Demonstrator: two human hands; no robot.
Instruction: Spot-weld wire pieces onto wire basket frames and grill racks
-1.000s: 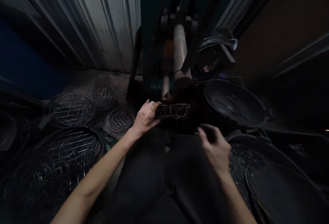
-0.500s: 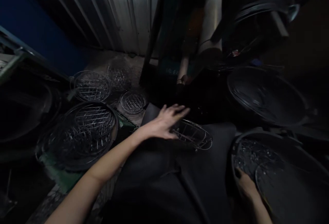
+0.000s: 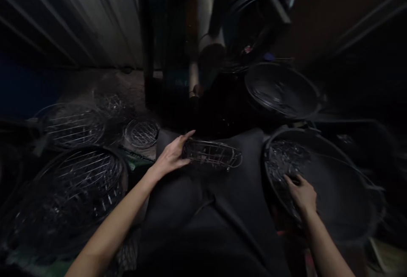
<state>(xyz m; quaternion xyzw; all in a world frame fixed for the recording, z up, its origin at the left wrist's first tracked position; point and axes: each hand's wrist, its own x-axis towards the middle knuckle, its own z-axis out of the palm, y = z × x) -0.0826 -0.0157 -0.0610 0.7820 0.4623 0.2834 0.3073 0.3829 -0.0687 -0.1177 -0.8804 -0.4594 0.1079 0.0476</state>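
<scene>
A small oval wire rack [image 3: 216, 154] of thin metal rods lies across the dark apron [image 3: 203, 209] on my lap. My left hand [image 3: 173, 154] grips its left end, with fingers over the far side and the thumb side nearer me. To the right, my right hand [image 3: 302, 192] reaches inside a large black basin [image 3: 340, 209]. Its fingers are curled together at the edge of a pile of small shiny metal pieces [image 3: 286, 158]. What they pinch is too dark to make out.
On the left, a round tub [image 3: 124, 175] is heaped with wire grids [image 3: 89, 166]. More round wire racks [image 3: 141, 132] lie on the floor behind it. A machine with a pale cylinder [image 3: 205, 9] stands ahead. Another black basin [image 3: 286, 90] sits at the back right.
My left hand has come down from hovering over the wire rack and closed on its left end. My right hand has moved further into the basin, onto the metal pieces. The view has swung right.
</scene>
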